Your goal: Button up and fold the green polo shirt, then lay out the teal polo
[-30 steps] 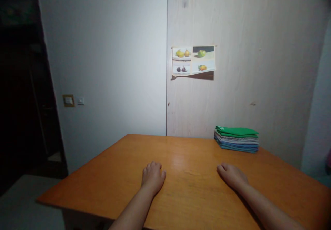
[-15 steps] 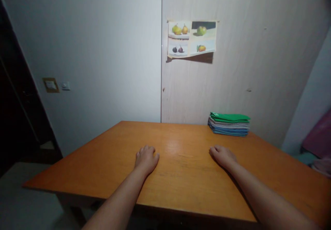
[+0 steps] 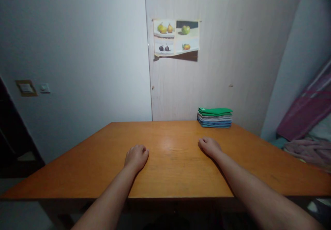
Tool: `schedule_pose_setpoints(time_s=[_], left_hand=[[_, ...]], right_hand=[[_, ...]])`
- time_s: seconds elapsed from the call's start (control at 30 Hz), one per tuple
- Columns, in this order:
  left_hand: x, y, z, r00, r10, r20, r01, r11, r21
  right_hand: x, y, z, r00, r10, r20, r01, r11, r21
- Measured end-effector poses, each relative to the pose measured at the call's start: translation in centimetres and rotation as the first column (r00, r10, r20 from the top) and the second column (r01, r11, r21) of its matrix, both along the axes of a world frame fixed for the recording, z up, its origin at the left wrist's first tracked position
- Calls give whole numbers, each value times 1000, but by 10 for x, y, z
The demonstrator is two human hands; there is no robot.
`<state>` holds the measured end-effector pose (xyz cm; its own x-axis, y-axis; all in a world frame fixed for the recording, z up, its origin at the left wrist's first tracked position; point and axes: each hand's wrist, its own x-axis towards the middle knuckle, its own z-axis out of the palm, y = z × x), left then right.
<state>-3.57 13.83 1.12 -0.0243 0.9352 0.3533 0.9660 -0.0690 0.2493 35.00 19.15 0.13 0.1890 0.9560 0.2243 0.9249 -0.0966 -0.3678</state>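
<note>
Both of my hands rest on an orange wooden table [image 3: 181, 175]. My left hand [image 3: 136, 156] lies left of the table's middle with its fingers curled under into a loose fist and nothing in it. My right hand [image 3: 210, 146] lies to the right, also curled shut and holding nothing. A stack of folded cloths [image 3: 214, 117], green on top with grey and blue beneath, sits at the table's far edge by the wall, a short way beyond my right hand.
A sheet with fruit pictures [image 3: 176, 37] is stuck on the pale wooden panel behind the table. A wall switch [image 3: 26, 87] is at the left. Pink and purple fabric [image 3: 307, 119] lies at the right, past the table's edge.
The view has swung to the right and drawn back, so the table and cloth stack shifted left and more fabric shows at the right. Both hands stay curled on the table.
</note>
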Motion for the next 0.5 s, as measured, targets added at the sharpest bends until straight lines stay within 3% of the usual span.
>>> schedule_pose_setpoints(time_s=[0.3, 0.5], left_hand=[[-7, 2, 8, 995, -50, 86, 53, 998, -28], [-17, 13, 3, 987, -84, 140, 94, 993, -66]], right_hand=[[-7, 4, 2, 999, -33, -23, 34, 999, 32], [-12, 7, -1, 996, -65, -53, 67, 997, 48]])
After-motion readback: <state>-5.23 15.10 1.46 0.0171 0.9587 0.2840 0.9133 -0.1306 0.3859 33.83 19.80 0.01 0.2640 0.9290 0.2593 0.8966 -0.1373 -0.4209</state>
